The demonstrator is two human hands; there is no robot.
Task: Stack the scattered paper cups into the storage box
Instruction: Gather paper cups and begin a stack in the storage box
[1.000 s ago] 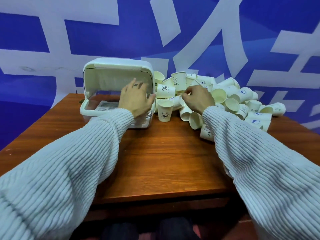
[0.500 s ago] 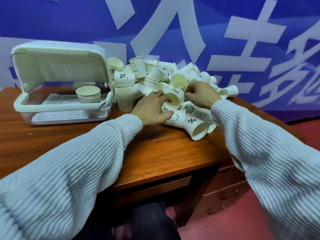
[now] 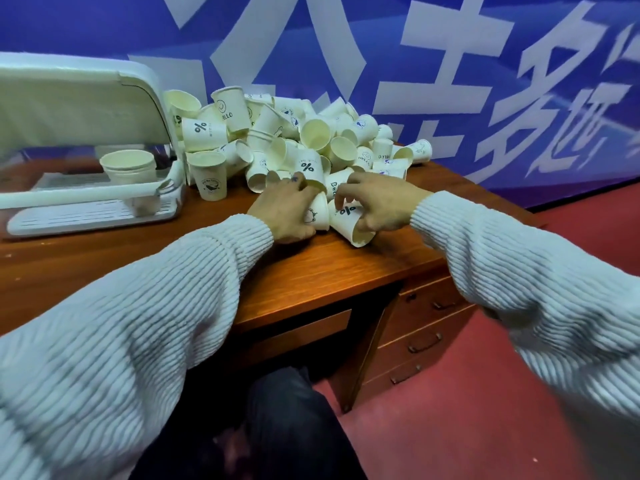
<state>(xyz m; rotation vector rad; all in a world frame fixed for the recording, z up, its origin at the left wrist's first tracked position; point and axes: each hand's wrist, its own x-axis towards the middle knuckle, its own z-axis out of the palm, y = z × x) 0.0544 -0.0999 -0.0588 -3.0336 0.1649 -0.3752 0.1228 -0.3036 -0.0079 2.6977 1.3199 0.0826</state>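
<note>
Cups [image 3: 313, 136] hide the table's [image 3: 332, 271] back edge. Your left hand [image 3: 287, 209] grips one cup [image 3: 319, 212], fingers curled round it. Your right hand [image 3: 379, 202] pinches another [image 3: 349, 221]; the box [image 3: 86, 199] is cut off.

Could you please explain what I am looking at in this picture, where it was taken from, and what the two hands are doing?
There is no machine here: a person wears a camera on the head, looking forward and down, so you see their own two arms in ribbed pale sleeves. The left hand curls round a paper cup with a small drawing. The right hand grips a tipped cup marked with a percent sign. Both cups sit at the near edge of a big pile of paper cups on a wooden desk. On the left stands a white storage box with its lid raised; a few nested cups already stand inside. Behind is a blue wall with large white characters.
</note>
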